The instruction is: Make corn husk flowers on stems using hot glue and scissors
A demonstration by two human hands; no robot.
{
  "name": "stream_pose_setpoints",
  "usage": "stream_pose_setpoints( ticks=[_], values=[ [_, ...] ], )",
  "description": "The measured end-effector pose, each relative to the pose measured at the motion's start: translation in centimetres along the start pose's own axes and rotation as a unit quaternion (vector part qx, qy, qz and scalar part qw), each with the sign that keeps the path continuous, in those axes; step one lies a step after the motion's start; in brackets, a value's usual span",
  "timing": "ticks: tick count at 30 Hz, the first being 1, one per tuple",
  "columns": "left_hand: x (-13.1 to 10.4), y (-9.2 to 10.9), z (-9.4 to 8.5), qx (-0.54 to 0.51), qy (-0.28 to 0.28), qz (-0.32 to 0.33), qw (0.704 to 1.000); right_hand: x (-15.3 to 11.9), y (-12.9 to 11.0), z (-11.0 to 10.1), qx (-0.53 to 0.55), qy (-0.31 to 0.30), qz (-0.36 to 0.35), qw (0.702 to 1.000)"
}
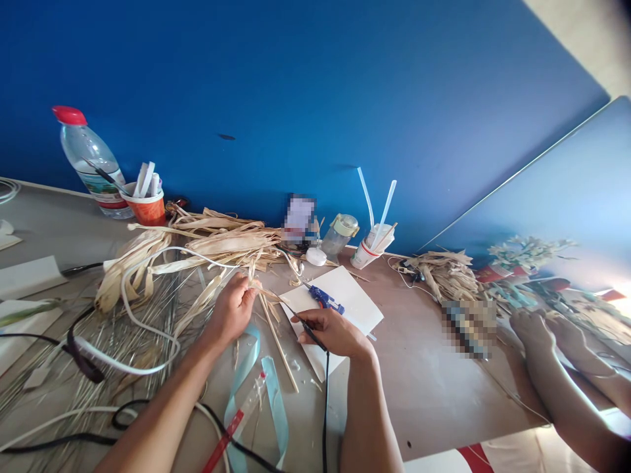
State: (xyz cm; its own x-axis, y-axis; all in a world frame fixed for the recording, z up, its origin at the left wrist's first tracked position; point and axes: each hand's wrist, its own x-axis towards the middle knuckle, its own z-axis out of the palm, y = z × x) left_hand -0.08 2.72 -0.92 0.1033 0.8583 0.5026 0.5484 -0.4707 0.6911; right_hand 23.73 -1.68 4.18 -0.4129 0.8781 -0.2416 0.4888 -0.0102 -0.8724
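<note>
At a cluttered craft table, the left hand [235, 303] pinches a dried corn-husk strip [256, 279] at its fingertips. At its 3 o'clock, the right hand [335, 332] grips a thin black corded tool [303, 323], tip toward the husk, over a white card [352, 295] bearing a blue glue gun [325, 299].

The brown flat bench [424, 387] stands against a blue wall. On its far left are a clear plastic bottle with a red cap [91, 161] and an orange paper cup [146, 205]. A pile of dry pale straw leaves [197, 246] lies left of the middle. A white paper sheet [345, 295] carries a blue glue gun [325, 299]. Near, light blue ribbons [269, 387] lie among black and white cables [133, 358].
</note>
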Motion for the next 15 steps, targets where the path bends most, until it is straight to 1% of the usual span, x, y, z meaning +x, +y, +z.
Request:
stream_pose_setpoints(
  ticks=[4,7,10,15],
  values=[
    [0.05,0.13,-0.13,-0.007,-0.006,-0.003,1.0,0.05,-0.05,0.02,0.02,0.006,-0.007,1.0],
    [0.07,0.14,-0.19,-0.011,-0.008,-0.005,1.0,0.01,-0.16,-0.04,0.015,0.015,-0.008,1.0],
    [0.1,0.13,-0.23,-0.011,-0.011,-0.008,1.0,-0.09,-0.33,-0.12,0.012,0.01,-0.001,1.0],
    [0.34,0.48,-0.48,-0.019,-0.011,-0.027,0.999,-0.23,-0.56,-0.19,0.019,0.005,-0.014,1.0]
  ],
)
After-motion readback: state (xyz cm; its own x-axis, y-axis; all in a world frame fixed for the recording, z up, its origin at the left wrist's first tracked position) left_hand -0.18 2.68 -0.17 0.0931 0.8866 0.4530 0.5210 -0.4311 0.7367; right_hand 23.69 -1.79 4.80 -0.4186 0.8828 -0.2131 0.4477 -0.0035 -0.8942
